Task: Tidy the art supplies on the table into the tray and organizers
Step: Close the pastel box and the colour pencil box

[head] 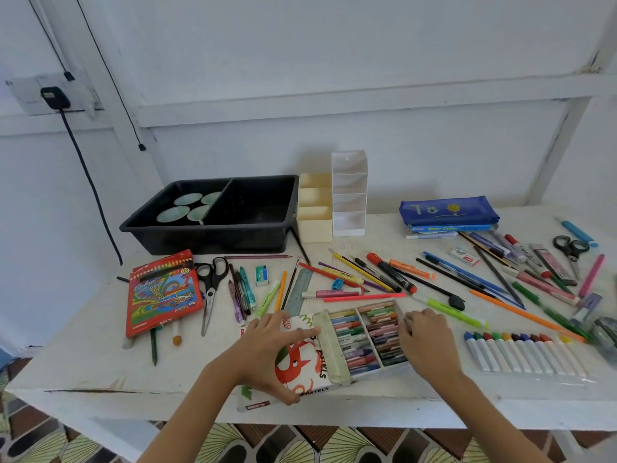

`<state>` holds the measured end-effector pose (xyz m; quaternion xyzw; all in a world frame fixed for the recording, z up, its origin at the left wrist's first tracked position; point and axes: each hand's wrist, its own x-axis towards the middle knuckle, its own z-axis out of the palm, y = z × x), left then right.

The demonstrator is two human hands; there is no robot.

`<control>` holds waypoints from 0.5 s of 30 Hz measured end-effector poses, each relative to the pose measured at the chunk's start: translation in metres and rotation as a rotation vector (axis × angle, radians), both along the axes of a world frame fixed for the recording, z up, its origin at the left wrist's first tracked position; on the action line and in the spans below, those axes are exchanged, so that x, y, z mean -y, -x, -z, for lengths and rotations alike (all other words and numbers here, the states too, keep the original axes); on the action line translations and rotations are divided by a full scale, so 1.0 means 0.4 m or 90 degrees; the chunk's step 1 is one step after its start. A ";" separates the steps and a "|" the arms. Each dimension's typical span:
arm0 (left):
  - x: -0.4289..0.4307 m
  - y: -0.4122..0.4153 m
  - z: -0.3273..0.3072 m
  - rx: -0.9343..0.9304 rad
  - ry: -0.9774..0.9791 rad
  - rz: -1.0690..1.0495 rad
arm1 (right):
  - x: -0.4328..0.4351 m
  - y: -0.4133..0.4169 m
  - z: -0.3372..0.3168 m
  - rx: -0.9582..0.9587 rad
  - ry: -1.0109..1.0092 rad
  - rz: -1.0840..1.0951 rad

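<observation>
**rig_op:** Head cam view right now: the pastel box (312, 365) sits at the front edge of the table (83, 369), with its inner drawer of sticks slid out to the right. I've got the left hand (263, 349) gripping the printed sleeve, thumb at the near edge, fingers spread over the top.

**benchwatcher:** And the other one?

**rig_op:** The right hand (427, 339) has its fingers bunched together and curled over the drawer's right edge. The black tray (213, 242), cream organizer (315, 225) and white organizer (349, 192) are at the back, well apart from the box.
</observation>
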<state>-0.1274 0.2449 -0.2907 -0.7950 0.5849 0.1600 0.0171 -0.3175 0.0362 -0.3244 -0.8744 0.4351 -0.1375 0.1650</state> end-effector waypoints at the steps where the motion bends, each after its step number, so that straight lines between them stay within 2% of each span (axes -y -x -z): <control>1: 0.003 0.003 0.002 0.000 0.011 -0.001 | -0.011 0.001 0.008 0.064 -0.018 0.006; 3: 0.015 0.010 0.007 0.007 0.034 0.004 | -0.032 -0.005 0.008 0.170 -0.079 0.013; 5: 0.033 0.019 0.012 0.020 0.059 0.012 | -0.057 -0.014 -0.015 0.260 -0.219 0.016; 7: 0.053 0.032 0.012 0.038 0.086 0.019 | -0.084 -0.023 -0.042 0.302 -0.353 0.007; 8: 0.060 0.039 0.013 0.046 0.103 0.018 | -0.096 -0.031 -0.053 0.309 -0.379 -0.005; 13: 0.080 0.068 0.012 0.070 0.190 -0.024 | -0.159 -0.047 -0.093 0.399 -0.336 -0.084; 15: 0.077 0.070 0.013 0.063 0.224 -0.045 | -0.151 -0.041 -0.105 0.445 -0.356 -0.097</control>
